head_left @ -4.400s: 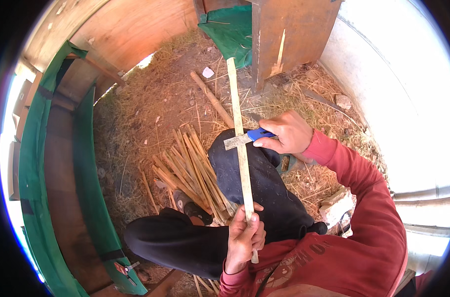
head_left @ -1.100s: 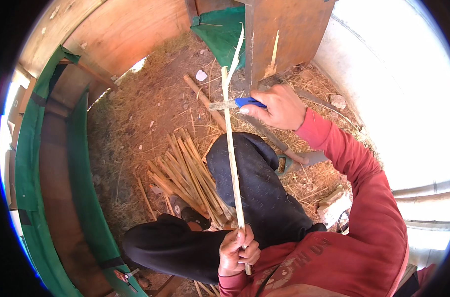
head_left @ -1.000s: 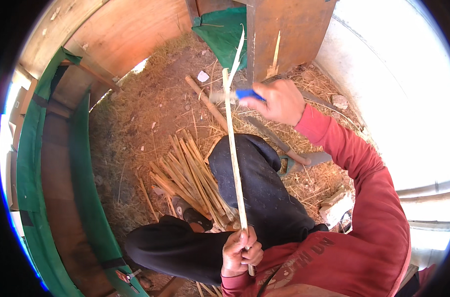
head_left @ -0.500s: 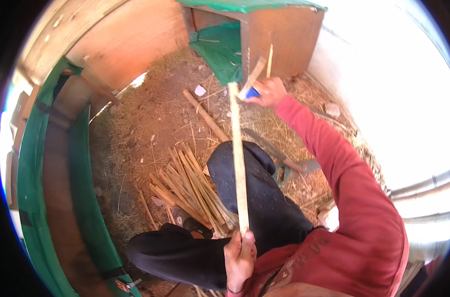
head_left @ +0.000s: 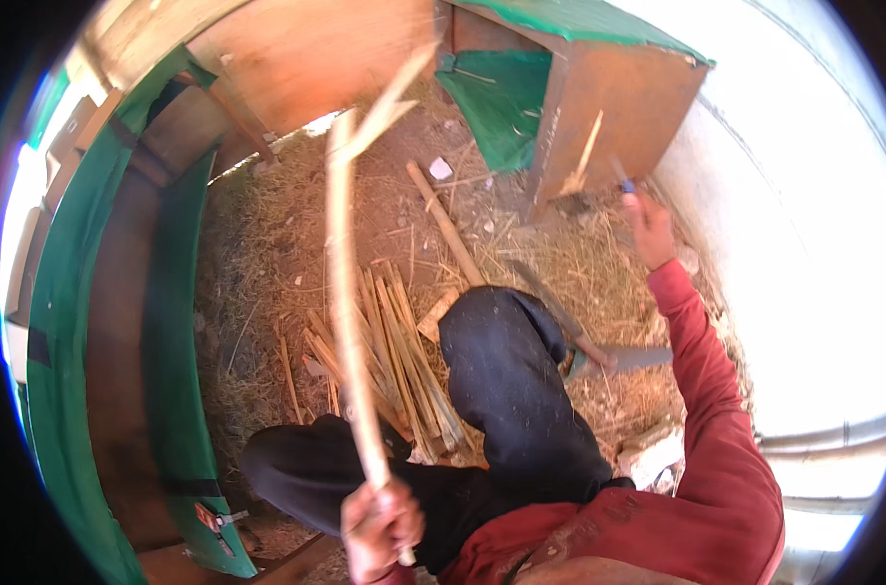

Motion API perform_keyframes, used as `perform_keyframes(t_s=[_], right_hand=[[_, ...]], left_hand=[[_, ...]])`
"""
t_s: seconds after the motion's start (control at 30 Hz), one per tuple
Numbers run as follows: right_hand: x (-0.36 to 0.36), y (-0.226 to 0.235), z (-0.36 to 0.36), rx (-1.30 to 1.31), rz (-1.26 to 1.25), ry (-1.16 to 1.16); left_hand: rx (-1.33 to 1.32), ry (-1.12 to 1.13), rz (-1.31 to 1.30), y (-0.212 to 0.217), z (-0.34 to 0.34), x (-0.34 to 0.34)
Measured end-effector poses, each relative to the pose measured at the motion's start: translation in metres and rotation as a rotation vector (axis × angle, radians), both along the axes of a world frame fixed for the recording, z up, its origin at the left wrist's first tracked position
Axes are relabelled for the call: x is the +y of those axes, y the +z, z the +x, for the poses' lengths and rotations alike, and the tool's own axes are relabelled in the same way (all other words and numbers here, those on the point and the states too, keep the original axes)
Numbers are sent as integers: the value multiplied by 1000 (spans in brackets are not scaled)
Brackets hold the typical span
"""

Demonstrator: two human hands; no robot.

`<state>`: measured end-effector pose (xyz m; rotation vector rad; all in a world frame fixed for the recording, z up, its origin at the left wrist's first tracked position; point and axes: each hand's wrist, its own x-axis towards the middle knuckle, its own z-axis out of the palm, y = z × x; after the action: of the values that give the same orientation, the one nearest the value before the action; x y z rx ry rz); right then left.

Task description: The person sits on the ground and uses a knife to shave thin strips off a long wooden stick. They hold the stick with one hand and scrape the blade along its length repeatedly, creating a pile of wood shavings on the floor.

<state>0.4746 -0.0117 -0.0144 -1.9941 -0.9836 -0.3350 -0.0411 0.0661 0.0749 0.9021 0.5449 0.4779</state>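
A long, pale wooden strip (head_left: 342, 283) is gripped near its lower end by my left hand (head_left: 383, 526), whose fingers are closed around it. The strip rises above my lap, and its far end has a thin split piece (head_left: 385, 107) peeling off at an angle. Motion blurs both strip and hand a little. Out to the right, my right hand (head_left: 650, 232) is closed on a small knife (head_left: 626, 183) with blue on its handle. The blade is faint and blurred, and it is apart from the strip.
A pile of split wooden strips (head_left: 404, 361) lies left of my knee. Beyond are a round pole (head_left: 445, 222) and a wooden cabinet (head_left: 628, 107) with green cloth. A machete-like blade (head_left: 550, 302) and a saw (head_left: 638, 359) lie right of my knee. Green-edged shelving (head_left: 170, 341) stands left.
My left hand has swung the strip left, away from the knife. The right hand with the knife has moved right. A split piece now sticks out from the strip's far end. The view has shifted left.
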Motion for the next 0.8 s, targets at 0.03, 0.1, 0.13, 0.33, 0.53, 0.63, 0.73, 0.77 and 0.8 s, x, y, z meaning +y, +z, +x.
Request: perform_keyframes(t_s=[0.03, 0.1, 0.13, 0.33, 0.53, 0.63, 0.73, 0.77, 0.8], right_hand=[[5, 26, -46, 81, -20, 137], [13, 53, -93, -109, 79, 446], [16, 65, -107, -158, 48, 509], [37, 74, -113, -277, -82, 401], [53, 66, -106, -372, -37, 212], [57, 65, -99, -437, 36, 119], [62, 67, -94, -405, 84, 99], [65, 64, -92, -354, 99, 110], [70, 59, -90, -303, 114, 123]], left_hand=[[4, -19, -60, -8, 10, -7], [53, -43, -99, -13, 36, -18], [22, -29, -182, -14, 42, -21], [125, -73, -183, -18, 64, -46], [113, -219, -243, -29, 63, -56], [100, -256, -236, -33, 65, -60], [6, -276, -257, -33, 65, -72], [-22, -281, -327, -32, 66, -70], [-39, -279, -390, -31, 69, -66]])
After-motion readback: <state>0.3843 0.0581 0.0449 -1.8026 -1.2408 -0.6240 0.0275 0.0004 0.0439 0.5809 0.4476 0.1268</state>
